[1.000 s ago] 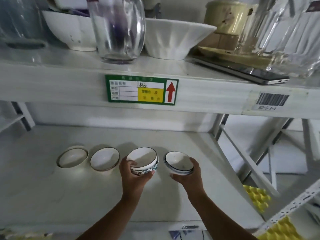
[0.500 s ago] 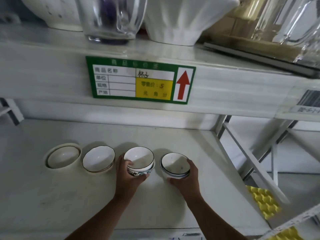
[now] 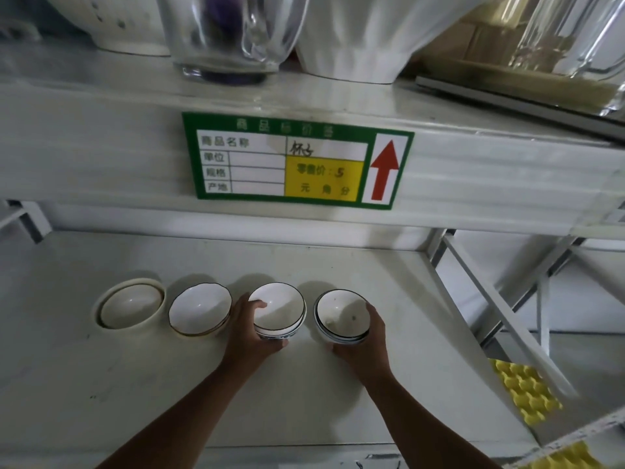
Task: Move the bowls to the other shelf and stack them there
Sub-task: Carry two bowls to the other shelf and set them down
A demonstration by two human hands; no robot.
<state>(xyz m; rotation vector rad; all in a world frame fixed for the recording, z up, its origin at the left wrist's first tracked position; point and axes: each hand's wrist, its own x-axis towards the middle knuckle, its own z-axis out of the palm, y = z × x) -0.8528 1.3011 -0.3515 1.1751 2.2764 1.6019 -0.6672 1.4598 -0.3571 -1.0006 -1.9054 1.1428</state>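
Several small bowls stand in a row on the lower shelf (image 3: 135, 384). My left hand (image 3: 248, 333) grips a white bowl with blue pattern (image 3: 279, 311), thumb on its rim. My right hand (image 3: 367, 343) wraps around a dark-rimmed bowl (image 3: 340, 316) at the row's right end. To the left stand a brown-rimmed bowl (image 3: 199, 314) and a cream bowl (image 3: 130, 308), both untouched. All bowls look upright; whether the held ones are off the shelf I cannot tell.
The upper shelf (image 3: 101, 154) juts out close overhead, bearing a green price label (image 3: 294, 160), a glass jug (image 3: 230, 32), a white ribbed bowl (image 3: 355, 38) and more glassware (image 3: 558, 38). Yellow foam (image 3: 524, 394) lies lower right, beyond the slanted shelf braces.
The view has moved closer and tilted down, so the upper shelf fills more of the frame. Both hands keep their grip on the same two bowls.
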